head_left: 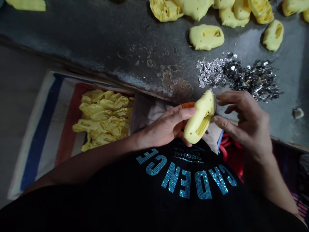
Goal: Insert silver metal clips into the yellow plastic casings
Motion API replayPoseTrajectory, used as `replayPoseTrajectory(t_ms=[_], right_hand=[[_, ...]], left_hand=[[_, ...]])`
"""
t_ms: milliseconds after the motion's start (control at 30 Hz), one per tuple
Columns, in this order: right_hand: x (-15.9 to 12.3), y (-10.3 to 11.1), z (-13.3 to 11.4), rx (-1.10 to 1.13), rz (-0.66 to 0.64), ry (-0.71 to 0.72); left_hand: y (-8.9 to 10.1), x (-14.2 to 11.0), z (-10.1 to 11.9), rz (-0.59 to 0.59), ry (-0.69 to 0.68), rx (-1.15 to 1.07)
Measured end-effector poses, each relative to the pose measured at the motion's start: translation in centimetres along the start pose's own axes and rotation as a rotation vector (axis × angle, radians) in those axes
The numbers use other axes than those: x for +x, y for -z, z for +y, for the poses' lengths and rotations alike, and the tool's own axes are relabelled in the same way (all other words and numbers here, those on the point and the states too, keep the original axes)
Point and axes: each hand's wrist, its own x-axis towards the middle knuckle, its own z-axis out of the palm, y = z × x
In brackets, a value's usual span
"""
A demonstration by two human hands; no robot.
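My left hand (166, 125) is closed around a yellow plastic shell (199, 120), thumb on its near face and fingers beneath. The shell is tilted, with a long slot along it and a small hole near its lower end. Just right of it is my right hand (248, 120), thumb and forefinger apart with their tips close to the shell's edge; I cannot tell whether they touch it. Beyond both hands, a pile of small shiny metal clips (241, 75) lies on the grey worktop (101, 42).
More yellow shells (206, 37) lie along the far side of the worktop. Left of my lap, a striped woven sack (48, 129) lies under a heap of yellow shells (103, 116). A small whitish lump (298, 113) sits at the right. Something red (229, 148) shows below my right hand.
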Motion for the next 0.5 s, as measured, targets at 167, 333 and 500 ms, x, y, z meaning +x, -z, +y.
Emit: replayPoseTrajectory(t_ms=[167,333,500], right_hand=[[0.2,-1.1,1.5,0.266,-0.099,-0.127],[-0.4,-2.4,1.5,0.270,-0.003,-0.115],[-1.5,-3.5,1.5,0.213,0.084,-0.111]], left_hand=[[-0.7,-0.8,0.1,0.080,-0.093,0.111],[-0.4,-1.4,0.0,0.061,-0.156,0.153],[0.3,-1.8,0.2,0.121,-0.146,0.228]])
